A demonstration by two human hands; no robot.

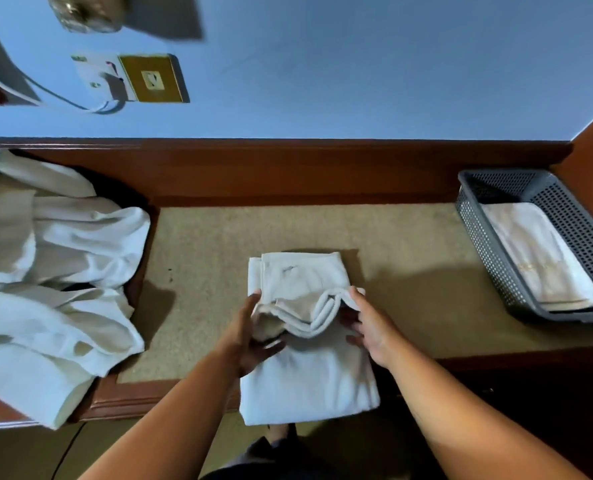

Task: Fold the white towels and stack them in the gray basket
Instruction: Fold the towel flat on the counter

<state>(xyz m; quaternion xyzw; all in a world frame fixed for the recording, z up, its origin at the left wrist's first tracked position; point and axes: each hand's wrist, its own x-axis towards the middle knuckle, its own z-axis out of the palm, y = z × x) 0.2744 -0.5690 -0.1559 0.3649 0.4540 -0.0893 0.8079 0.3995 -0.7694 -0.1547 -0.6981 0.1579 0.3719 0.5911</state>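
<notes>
A white towel lies lengthwise on the beige table top, its near end hanging over the front edge. Its middle is bunched up into a raised fold. My left hand grips the left side of that fold, thumb on top and fingers underneath. My right hand grips the right side of the fold the same way. The gray basket stands at the right end of the table with one folded white towel lying flat inside it.
A heap of unfolded white towels covers the left end of the table and spills over its front edge. A wooden ledge and a blue wall with a socket plate rise behind the table. A wooden panel stands right of the basket.
</notes>
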